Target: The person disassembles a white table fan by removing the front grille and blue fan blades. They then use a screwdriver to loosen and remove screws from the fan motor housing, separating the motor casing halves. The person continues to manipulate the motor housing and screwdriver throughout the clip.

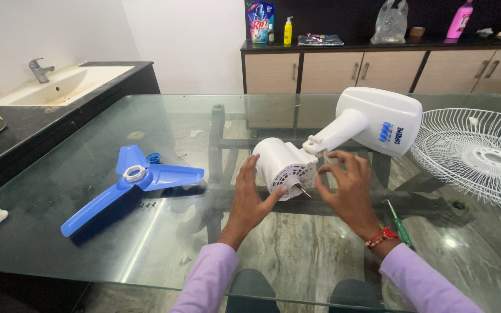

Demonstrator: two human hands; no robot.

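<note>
A white fan body lies on the glass table [146, 243], its round motor housing [281, 164] pointing toward me with a thin metal shaft sticking out. My left hand [250, 197] cups the housing's left side, thumb under the front. My right hand [346, 185] hovers at the housing's right, fingers pinched close to the neck joint; whether it holds something small I cannot tell. The white base [381, 120] rests behind. A blue three-blade fan propeller [129, 185] with a white ring nut [134, 172] on it lies to the left.
A white wire fan guard [482, 156] lies at the right. A green-handled screwdriver [399, 225] sits by my right wrist. Small screws [148, 204] and a blue cap [153, 157] lie near the blade. A sink counter stands left, cabinets with bottles behind.
</note>
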